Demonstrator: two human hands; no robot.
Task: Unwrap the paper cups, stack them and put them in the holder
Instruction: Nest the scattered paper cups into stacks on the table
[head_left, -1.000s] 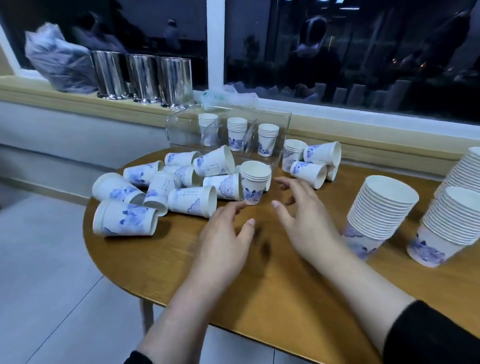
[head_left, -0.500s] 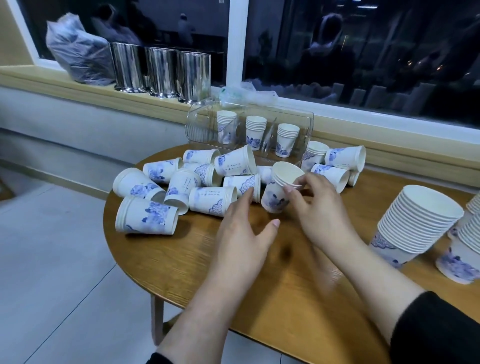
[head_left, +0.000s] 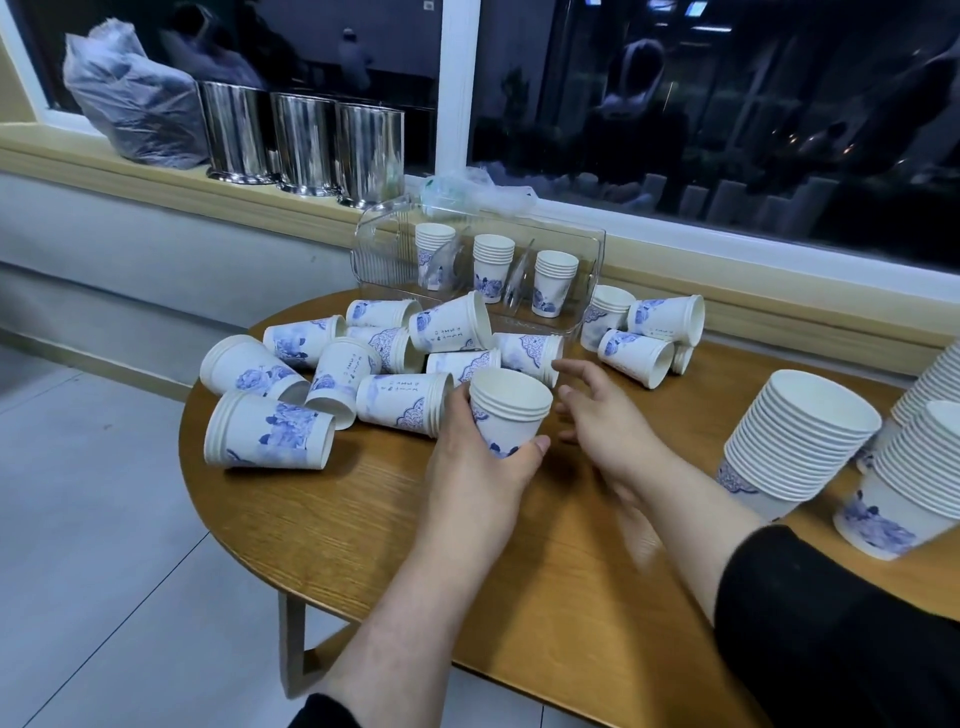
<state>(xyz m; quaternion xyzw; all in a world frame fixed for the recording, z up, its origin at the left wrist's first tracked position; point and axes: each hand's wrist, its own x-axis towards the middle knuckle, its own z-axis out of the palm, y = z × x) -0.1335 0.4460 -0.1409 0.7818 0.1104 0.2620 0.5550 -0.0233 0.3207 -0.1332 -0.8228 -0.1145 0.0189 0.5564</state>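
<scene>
Passed across since half a second ago: short nested stack of cups (head_left: 506, 413), then pinched at the rim by the right hand, now held upright in the left hand (head_left: 480, 457), fingers and thumb curled round its lower wall, just above the round wooden table (head_left: 519, 571).

Leftmost, on the sill: bagged bundle (head_left: 132, 111) and three steel canisters (head_left: 301, 140). Below on the table, a jumble of tipped-over cup stacks (head_left: 332, 374), lying on their sides and touching one another. Behind them, at the far table edge, clear plastic holder (head_left: 592, 260) with three short upright stacks, one per compartment. Just right of the held stack, right hand (head_left: 597, 421), blurred, fingers spread and loosely bent, holding nothing, reaching toward the pile. Further right, a small cluster of fallen cups (head_left: 644, 338) beside the holder, then tall leaning stacks (head_left: 800, 441) near the right table edge.

Handling, as judged: very light, thin paper walls, easily dented or ovalled by a hard squeeze; rolled rims the stiffest part. Best taken round the mid-to-lower wall with a gentle encircling grip, as now, or by the rim. Nested cups liable to slide apart if tilted mouth-down; tall stacks likely to topple if nudged.
</scene>
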